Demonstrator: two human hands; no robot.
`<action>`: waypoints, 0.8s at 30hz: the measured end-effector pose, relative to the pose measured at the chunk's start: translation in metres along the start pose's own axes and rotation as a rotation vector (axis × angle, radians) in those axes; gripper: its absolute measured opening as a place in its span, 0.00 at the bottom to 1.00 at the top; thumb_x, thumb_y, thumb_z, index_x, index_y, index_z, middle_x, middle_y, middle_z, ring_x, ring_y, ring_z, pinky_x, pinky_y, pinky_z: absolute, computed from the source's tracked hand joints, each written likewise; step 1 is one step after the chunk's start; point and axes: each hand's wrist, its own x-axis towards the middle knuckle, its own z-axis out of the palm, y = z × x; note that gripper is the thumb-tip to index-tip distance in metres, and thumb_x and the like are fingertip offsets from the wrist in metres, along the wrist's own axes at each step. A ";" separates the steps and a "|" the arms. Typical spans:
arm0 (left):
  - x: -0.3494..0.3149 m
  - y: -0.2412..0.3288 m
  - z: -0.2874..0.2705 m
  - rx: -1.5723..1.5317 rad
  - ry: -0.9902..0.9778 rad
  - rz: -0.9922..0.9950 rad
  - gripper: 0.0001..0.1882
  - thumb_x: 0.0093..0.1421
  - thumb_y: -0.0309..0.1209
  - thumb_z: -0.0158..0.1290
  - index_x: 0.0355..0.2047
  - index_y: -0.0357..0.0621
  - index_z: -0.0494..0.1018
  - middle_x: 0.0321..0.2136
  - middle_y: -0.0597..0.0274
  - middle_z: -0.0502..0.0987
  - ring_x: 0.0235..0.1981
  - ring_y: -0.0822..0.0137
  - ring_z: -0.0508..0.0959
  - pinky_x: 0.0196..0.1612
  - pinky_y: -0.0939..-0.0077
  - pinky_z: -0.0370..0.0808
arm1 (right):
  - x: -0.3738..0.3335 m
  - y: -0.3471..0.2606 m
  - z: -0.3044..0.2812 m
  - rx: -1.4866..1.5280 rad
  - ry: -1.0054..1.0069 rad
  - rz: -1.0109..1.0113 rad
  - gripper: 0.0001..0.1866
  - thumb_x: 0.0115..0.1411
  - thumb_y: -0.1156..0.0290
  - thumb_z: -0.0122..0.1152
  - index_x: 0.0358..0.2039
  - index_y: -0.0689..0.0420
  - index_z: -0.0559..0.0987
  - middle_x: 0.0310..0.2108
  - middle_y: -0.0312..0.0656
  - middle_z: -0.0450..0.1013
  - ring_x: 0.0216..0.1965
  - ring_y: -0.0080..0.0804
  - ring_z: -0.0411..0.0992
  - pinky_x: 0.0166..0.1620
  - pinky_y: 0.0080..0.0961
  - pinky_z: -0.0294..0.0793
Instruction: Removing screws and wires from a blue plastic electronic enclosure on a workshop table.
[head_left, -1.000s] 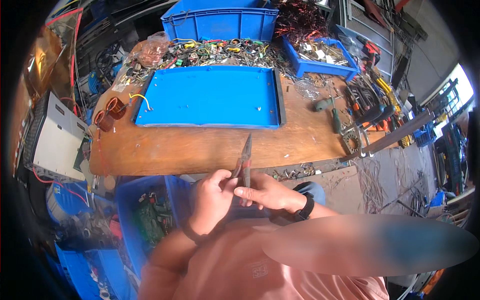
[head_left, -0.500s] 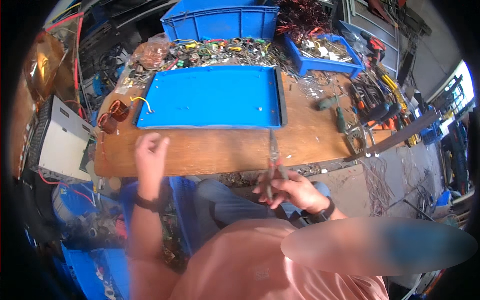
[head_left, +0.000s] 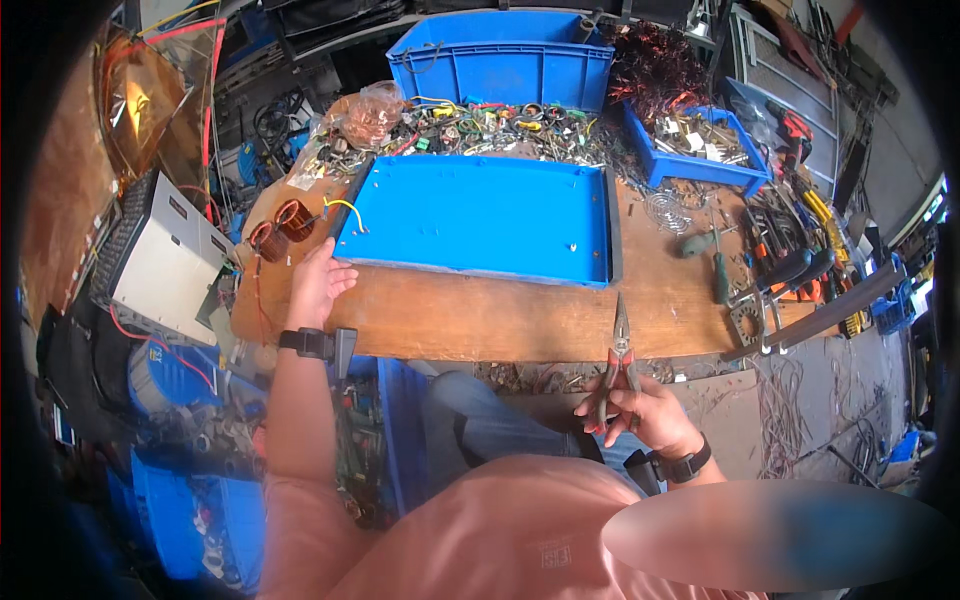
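A shallow blue metal panel [head_left: 470, 222] with raised edges and black side strips lies on the wooden table. My left hand [head_left: 322, 281] is open at its near left corner, fingers extended; whether the fingertips touch the edge I cannot tell. Close by, a yellow wire [head_left: 347, 206] curves over the panel's left edge. My right hand [head_left: 645, 412] is closed around the red and grey handles of long-nose pliers [head_left: 621, 340]. Their jaws point away from me, just short of the panel's near right corner.
Copper coils [head_left: 294, 220] sit left of the panel. Behind it lies a heap of mixed scrap parts [head_left: 500, 130] before a large blue crate [head_left: 500, 75]. A smaller blue bin [head_left: 695, 172] and hand tools [head_left: 780, 250] are on the right. A white case [head_left: 170, 255] stands at left.
The view has shifted, so the table appears farther right. My left hand has moved left to the panel's near corner, its fingers straightening. The pliers stay in my right hand.
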 end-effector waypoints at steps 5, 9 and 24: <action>-0.004 -0.002 0.011 0.044 0.125 0.087 0.18 0.62 0.43 0.48 0.31 0.37 0.69 0.20 0.57 0.72 0.18 0.67 0.74 0.20 0.78 0.71 | -0.007 -0.001 -0.004 0.000 0.039 0.007 0.22 0.57 0.64 0.49 0.48 0.67 0.68 0.38 0.49 0.73 0.33 0.35 0.74 0.29 0.20 0.77; -0.034 0.006 0.031 0.117 0.221 0.175 0.19 0.62 0.43 0.47 0.26 0.38 0.69 0.14 0.60 0.71 0.12 0.71 0.70 0.14 0.80 0.65 | -0.008 0.002 -0.012 0.006 0.066 -0.025 0.22 0.58 0.64 0.49 0.48 0.67 0.67 0.38 0.52 0.73 0.33 0.37 0.75 0.28 0.22 0.78; -0.062 0.061 0.048 0.268 0.121 0.301 0.17 0.62 0.38 0.48 0.43 0.37 0.71 0.14 0.64 0.72 0.11 0.76 0.69 0.13 0.85 0.64 | 0.002 0.002 -0.002 -0.009 -0.022 0.099 0.22 0.58 0.66 0.51 0.50 0.65 0.65 0.39 0.49 0.73 0.33 0.34 0.76 0.28 0.22 0.77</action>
